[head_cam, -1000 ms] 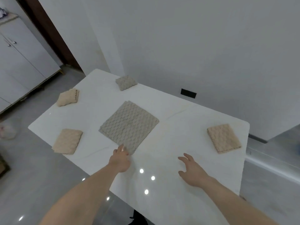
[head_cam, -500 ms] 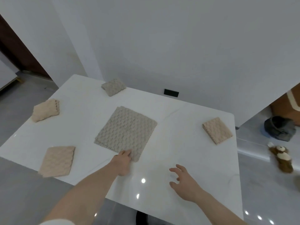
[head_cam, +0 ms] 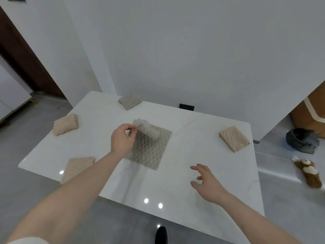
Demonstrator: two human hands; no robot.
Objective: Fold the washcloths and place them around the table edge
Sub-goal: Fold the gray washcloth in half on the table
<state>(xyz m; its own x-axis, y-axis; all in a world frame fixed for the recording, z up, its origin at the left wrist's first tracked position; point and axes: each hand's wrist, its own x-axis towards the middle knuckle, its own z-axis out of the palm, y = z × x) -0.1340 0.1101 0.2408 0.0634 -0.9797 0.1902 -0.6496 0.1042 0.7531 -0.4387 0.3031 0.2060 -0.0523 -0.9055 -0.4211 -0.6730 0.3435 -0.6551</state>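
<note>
A grey waffle-weave washcloth lies in the middle of the white table. My left hand pinches one of its corners and holds it lifted over the cloth's far part, so the cloth is partly doubled over. My right hand hovers open above the table's near right part, holding nothing. Folded washcloths lie near the edges: a grey one at the far edge, a beige one at the left, another beige one at the near left, and a beige one at the right.
A white wall rises right behind the table, with a black socket low on it. On the floor to the right lie a brown plush toy and a dark bundle. My dark shoe shows below the near edge.
My left hand has taken the near corner of the grey washcloth and carried it up and away from me over the cloth. The right hand stayed open. The view has swung to the right.
</note>
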